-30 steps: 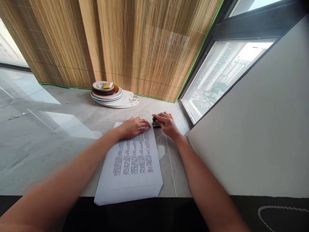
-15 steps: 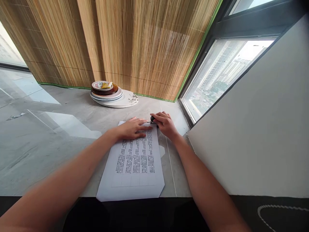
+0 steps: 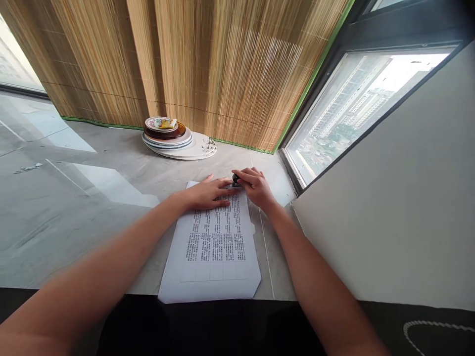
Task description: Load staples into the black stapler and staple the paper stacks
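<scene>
Printed sheets of paper (image 3: pixel 217 242) lie on the grey tiled surface in front of me, with cut-off near corners. My left hand (image 3: pixel 210 193) rests flat on their far part, fingers spread and pointing right. At the far right corner of the paper, my right hand (image 3: pixel 256 185) is closed on a small black and metal tool (image 3: pixel 236 179), possibly a stapler or punch. The fingers cover much of the tool. My left fingertips are close beside it.
A stack of plates (image 3: pixel 168 138) on a white oval platter (image 3: pixel 202 148) stands beyond my hands, left of centre. A bamboo blind (image 3: pixel 208 64) hangs behind it. A white wall (image 3: pixel 389 198) and a window (image 3: pixel 345 118) bound the right side.
The paper has shifted slightly to the right relative to the tile line, and my left hand has moved right with it. The whole view has shifted a little. My right hand still holds the tool.
</scene>
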`<state>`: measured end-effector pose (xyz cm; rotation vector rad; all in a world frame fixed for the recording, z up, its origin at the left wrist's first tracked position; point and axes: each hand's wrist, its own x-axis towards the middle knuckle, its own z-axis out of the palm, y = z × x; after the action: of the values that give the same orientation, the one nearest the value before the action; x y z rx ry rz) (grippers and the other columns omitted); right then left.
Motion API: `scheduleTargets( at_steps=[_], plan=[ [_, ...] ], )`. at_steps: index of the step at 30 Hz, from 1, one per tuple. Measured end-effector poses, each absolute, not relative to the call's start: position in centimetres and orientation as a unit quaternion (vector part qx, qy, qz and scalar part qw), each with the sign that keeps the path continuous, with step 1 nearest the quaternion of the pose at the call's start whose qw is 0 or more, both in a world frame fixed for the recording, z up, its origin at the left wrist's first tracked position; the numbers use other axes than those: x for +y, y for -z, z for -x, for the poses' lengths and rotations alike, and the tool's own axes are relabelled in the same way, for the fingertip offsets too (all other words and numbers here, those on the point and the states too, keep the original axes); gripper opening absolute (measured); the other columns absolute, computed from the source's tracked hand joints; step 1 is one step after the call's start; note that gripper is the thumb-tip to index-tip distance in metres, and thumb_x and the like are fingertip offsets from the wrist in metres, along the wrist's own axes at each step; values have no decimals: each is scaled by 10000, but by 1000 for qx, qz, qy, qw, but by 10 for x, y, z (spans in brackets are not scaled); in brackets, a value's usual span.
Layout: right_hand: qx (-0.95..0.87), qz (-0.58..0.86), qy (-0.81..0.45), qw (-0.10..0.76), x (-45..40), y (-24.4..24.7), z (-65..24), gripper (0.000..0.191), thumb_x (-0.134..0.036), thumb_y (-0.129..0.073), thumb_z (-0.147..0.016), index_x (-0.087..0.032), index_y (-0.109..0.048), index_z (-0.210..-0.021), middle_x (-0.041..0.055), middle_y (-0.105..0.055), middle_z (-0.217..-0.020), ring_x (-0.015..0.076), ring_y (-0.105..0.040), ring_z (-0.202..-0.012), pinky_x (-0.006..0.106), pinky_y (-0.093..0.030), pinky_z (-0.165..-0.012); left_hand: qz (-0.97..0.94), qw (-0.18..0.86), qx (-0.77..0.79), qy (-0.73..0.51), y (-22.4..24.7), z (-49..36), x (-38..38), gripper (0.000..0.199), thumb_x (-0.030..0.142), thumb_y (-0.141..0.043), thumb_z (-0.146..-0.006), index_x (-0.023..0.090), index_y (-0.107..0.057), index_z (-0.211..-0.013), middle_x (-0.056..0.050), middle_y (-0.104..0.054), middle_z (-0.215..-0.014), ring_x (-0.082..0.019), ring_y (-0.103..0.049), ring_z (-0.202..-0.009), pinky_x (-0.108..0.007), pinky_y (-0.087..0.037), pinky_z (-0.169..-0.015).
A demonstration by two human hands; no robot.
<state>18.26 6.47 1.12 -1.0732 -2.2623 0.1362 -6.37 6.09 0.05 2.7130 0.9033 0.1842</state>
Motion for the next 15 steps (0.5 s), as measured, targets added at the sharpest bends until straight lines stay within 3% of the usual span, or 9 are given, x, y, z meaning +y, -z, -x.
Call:
scheduleTargets(
  at_steps=[15],
  plan=[
    [-865, 430, 2, 260, 60, -14, -175, 422, -265, -460, -1093, -415, -687, -1416, 35, -777, -1151, 270, -603, -1073, 453, -349, -943, -933, 157, 314, -80, 3, 64, 62, 549, 586, -468, -1074, 463, -464, -1609, -10, -392, -1723, -317, -361, -1582, -617, -26, -1329]
  ],
)
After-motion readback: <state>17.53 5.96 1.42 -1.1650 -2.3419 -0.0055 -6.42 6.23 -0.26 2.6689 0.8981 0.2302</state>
